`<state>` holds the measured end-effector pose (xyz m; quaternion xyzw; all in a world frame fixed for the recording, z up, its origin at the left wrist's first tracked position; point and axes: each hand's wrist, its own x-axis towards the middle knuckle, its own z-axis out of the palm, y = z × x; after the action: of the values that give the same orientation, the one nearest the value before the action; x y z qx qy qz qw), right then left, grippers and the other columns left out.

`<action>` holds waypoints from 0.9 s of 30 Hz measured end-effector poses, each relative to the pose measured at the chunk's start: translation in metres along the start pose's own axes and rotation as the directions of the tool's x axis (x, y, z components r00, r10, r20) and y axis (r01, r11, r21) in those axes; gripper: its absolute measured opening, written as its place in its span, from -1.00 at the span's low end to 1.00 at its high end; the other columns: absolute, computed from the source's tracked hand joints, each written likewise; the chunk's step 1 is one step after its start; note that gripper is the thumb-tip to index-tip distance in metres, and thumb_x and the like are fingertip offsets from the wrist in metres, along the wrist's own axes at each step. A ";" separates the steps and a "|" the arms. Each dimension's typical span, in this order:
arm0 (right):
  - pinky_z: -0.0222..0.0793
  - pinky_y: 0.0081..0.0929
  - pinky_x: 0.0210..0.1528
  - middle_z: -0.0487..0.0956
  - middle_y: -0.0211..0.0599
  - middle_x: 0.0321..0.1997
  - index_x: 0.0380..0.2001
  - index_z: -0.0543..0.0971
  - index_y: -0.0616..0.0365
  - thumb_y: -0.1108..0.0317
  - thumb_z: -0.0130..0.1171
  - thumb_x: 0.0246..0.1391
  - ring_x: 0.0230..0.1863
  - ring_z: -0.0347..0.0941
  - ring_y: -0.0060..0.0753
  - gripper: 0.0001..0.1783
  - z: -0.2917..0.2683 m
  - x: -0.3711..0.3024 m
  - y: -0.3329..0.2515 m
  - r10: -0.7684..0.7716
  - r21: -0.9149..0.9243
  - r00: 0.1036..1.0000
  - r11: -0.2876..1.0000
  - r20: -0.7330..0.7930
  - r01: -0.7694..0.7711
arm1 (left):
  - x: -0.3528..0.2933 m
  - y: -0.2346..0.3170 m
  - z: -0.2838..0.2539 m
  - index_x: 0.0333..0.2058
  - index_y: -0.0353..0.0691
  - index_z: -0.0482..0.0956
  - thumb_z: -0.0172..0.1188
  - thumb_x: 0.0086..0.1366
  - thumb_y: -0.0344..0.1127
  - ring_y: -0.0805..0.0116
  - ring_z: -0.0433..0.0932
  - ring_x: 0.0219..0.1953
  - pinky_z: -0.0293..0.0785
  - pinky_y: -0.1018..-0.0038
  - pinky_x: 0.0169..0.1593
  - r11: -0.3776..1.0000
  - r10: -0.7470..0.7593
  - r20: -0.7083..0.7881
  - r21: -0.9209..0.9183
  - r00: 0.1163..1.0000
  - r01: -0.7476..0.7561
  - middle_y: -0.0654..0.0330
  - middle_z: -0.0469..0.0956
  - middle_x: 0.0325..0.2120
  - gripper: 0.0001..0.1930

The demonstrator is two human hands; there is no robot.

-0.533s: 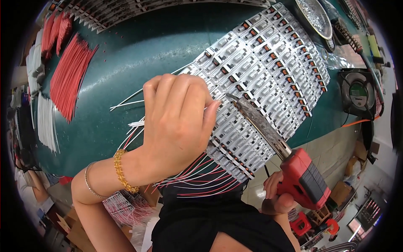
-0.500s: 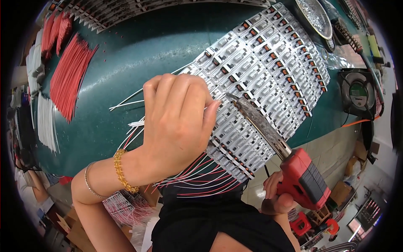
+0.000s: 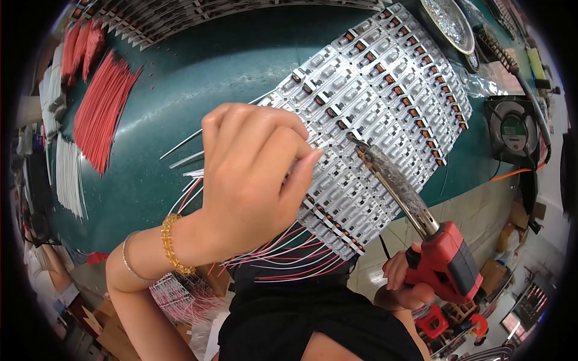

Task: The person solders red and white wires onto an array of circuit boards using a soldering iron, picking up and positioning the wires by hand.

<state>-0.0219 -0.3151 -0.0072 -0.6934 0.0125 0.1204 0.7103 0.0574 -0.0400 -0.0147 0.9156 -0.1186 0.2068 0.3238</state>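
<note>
My left hand (image 3: 253, 174) is closed over the left part of a silvery panel of small circuit boards (image 3: 376, 99). White wires (image 3: 188, 160) stick out leftward from behind its fingers; their held ends are hidden. Thumb and forefinger are close together near the boards. My right hand (image 3: 402, 287) grips a red and black soldering gun (image 3: 448, 259), lower right. The gun's dark tip points up and left over the panel, a short way right of my left thumb. Red and white wires (image 3: 295, 256) trail off the panel's near edge.
On the green table (image 3: 174, 102) at left lie bundles of red wires (image 3: 103, 114) and white wires (image 3: 69, 177). A metal dish (image 3: 448, 24) stands at the far right, above a square fan (image 3: 513, 132). More board panels (image 3: 174, 15) line the far edge.
The soldering gun has moved right and slightly down with my right hand, its tip now farther from my left thumb. My left hand has shifted a little and its fingers have turned slightly.
</note>
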 end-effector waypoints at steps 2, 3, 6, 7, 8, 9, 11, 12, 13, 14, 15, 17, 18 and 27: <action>0.18 -0.60 -0.65 0.27 -0.57 -0.83 0.05 0.32 0.34 -0.49 0.11 -0.17 -0.80 0.23 -0.60 0.06 -0.003 -0.002 0.003 -0.011 -0.007 1.000 1.000 -0.013 0.011 | -0.001 0.004 0.001 -0.52 -0.19 0.48 0.30 -0.05 -0.51 0.25 0.42 -0.31 0.21 0.37 -0.14 0.999 -0.035 0.063 -0.014 0.997 0.036 0.24 0.52 -0.41 -0.85; 0.18 -0.59 -0.65 0.27 -0.57 -0.83 0.04 0.33 0.33 -0.48 0.11 -0.16 -0.80 0.23 -0.59 0.04 -0.008 -0.004 0.006 -0.008 -0.033 1.000 0.999 0.021 0.009 | 0.000 0.004 0.001 -0.52 -0.19 0.48 0.30 -0.05 -0.51 0.25 0.42 -0.31 0.21 0.37 -0.14 0.999 -0.035 0.064 -0.016 0.997 0.036 0.24 0.52 -0.41 -0.85; 0.18 -0.59 -0.64 0.28 -0.56 -0.83 0.02 0.34 0.30 -0.46 0.10 -0.13 -0.79 0.24 -0.58 0.00 -0.011 -0.005 0.008 -0.010 -0.055 0.998 0.998 0.055 0.013 | 0.001 0.002 0.001 -0.52 -0.19 0.48 0.30 -0.05 -0.51 0.25 0.41 -0.31 0.20 0.36 -0.15 0.999 -0.029 0.069 0.024 0.997 0.028 0.25 0.52 -0.41 -0.84; 0.18 -0.59 -0.64 0.28 -0.56 -0.83 0.01 0.35 0.30 -0.44 0.11 -0.11 -0.80 0.24 -0.57 -0.04 -0.011 -0.005 0.007 -0.015 -0.051 0.998 0.999 0.058 0.018 | 0.001 0.002 0.001 -0.52 -0.19 0.48 0.30 -0.05 -0.51 0.25 0.41 -0.31 0.20 0.36 -0.15 0.999 -0.028 0.067 0.023 0.997 0.027 0.26 0.51 -0.41 -0.84; 0.18 -0.59 -0.64 0.28 -0.56 -0.83 0.01 0.35 0.30 -0.44 0.11 -0.11 -0.80 0.24 -0.57 -0.04 -0.010 -0.004 0.005 -0.014 -0.051 0.998 0.999 0.057 0.017 | 0.001 0.002 0.001 -0.52 -0.19 0.48 0.30 -0.06 -0.51 0.25 0.41 -0.31 0.20 0.36 -0.15 0.999 -0.027 0.065 0.023 0.998 0.026 0.26 0.51 -0.41 -0.84; 0.18 -0.58 -0.63 0.35 -0.51 -0.78 -0.36 0.40 0.21 -0.44 0.18 -0.18 -0.76 0.29 -0.54 -0.19 -0.008 -0.002 0.001 0.042 -0.004 0.999 0.999 0.030 -0.042 | 0.002 0.002 0.001 -0.52 -0.19 0.48 0.30 -0.06 -0.51 0.25 0.41 -0.31 0.20 0.36 -0.15 0.999 -0.028 0.065 0.022 0.997 0.027 0.26 0.51 -0.41 -0.84; 0.19 -0.57 -0.62 0.43 -0.47 -0.74 -0.73 0.45 0.13 -0.43 0.25 -0.25 -0.72 0.35 -0.52 -0.26 -0.004 0.000 -0.004 0.101 0.049 0.995 0.994 0.009 -0.101 | 0.000 0.000 0.002 -0.52 -0.19 0.49 0.31 -0.06 -0.50 0.25 0.41 -0.31 0.20 0.37 -0.15 0.999 -0.033 0.069 0.013 0.997 0.032 0.26 0.51 -0.41 -0.84; 0.18 -0.57 -0.62 0.42 -0.47 -0.75 -0.66 0.46 0.14 -0.43 0.24 -0.25 -0.72 0.34 -0.52 -0.26 -0.002 0.001 -0.005 0.127 0.019 0.992 0.992 -0.008 -0.127 | -0.001 0.000 0.001 -0.52 -0.19 0.49 0.31 -0.06 -0.50 0.25 0.41 -0.31 0.20 0.37 -0.15 0.999 -0.035 0.070 0.016 0.997 0.034 0.26 0.51 -0.41 -0.84; 0.18 -0.58 -0.62 0.41 -0.48 -0.75 -0.60 0.46 0.16 -0.44 0.24 -0.24 -0.72 0.34 -0.52 -0.25 0.000 0.001 -0.008 0.151 -0.016 0.988 0.988 -0.032 -0.152 | 0.001 0.000 0.001 -0.52 -0.19 0.50 0.32 -0.06 -0.50 0.26 0.41 -0.31 0.20 0.37 -0.15 0.999 -0.031 0.078 0.014 0.996 0.030 0.26 0.51 -0.41 -0.84; 0.18 -0.58 -0.62 0.41 -0.48 -0.75 -0.60 0.46 0.16 -0.44 0.24 -0.24 -0.72 0.34 -0.52 -0.25 0.003 0.000 -0.009 0.151 -0.019 0.988 0.988 -0.035 -0.152 | 0.002 0.000 0.000 -0.52 -0.19 0.50 0.32 -0.07 -0.49 0.26 0.41 -0.31 0.20 0.38 -0.16 1.000 -0.026 0.086 0.012 0.996 0.025 0.25 0.51 -0.42 -0.85; 0.17 -0.58 -0.62 0.40 -0.49 -0.76 -0.56 0.46 0.16 -0.44 0.23 -0.24 -0.72 0.33 -0.51 -0.24 0.005 -0.001 -0.009 0.104 -0.031 0.992 0.994 -0.073 -0.107 | 0.003 0.000 0.000 -0.52 -0.19 0.50 0.32 -0.07 -0.49 0.26 0.41 -0.31 0.20 0.38 -0.16 1.000 -0.025 0.086 0.008 0.996 0.024 0.25 0.51 -0.42 -0.85; 0.17 -0.58 -0.62 0.38 -0.50 -0.77 -0.51 0.45 0.16 -0.45 0.23 -0.23 -0.72 0.32 -0.51 -0.23 0.004 -0.004 -0.005 0.057 -0.040 0.993 0.997 -0.104 -0.061 | 0.003 -0.001 -0.001 -0.52 -0.20 0.51 0.33 -0.07 -0.49 0.26 0.42 -0.31 0.21 0.38 -0.17 1.000 -0.020 0.090 0.001 0.996 0.020 0.25 0.51 -0.42 -0.85; 0.16 -0.57 -0.62 0.37 -0.51 -0.77 -0.56 0.42 0.14 -0.46 0.22 -0.24 -0.72 0.31 -0.52 -0.24 -0.001 -0.006 -0.004 0.062 -0.067 0.996 0.996 -0.063 -0.066 | 0.003 -0.001 -0.001 -0.52 -0.20 0.51 0.33 -0.07 -0.49 0.26 0.42 -0.31 0.21 0.38 -0.17 1.000 -0.020 0.090 0.001 0.996 0.020 0.25 0.51 -0.42 -0.85; 0.14 -0.56 -0.60 0.36 -0.53 -0.77 -0.73 0.32 0.05 -0.48 0.19 -0.22 -0.70 0.29 -0.53 -0.25 -0.007 -0.005 0.006 0.110 -0.053 0.994 0.993 0.013 -0.109 | 0.000 -0.002 -0.001 -0.51 -0.21 0.51 0.34 -0.08 -0.51 0.27 0.41 -0.31 0.21 0.40 -0.19 1.000 -0.021 0.104 0.009 0.994 0.020 0.24 0.51 -0.43 -0.84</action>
<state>-0.0270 -0.3229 -0.0123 -0.7091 0.0419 0.1649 0.6843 0.0574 -0.0378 -0.0152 0.9276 -0.1252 0.1559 0.3157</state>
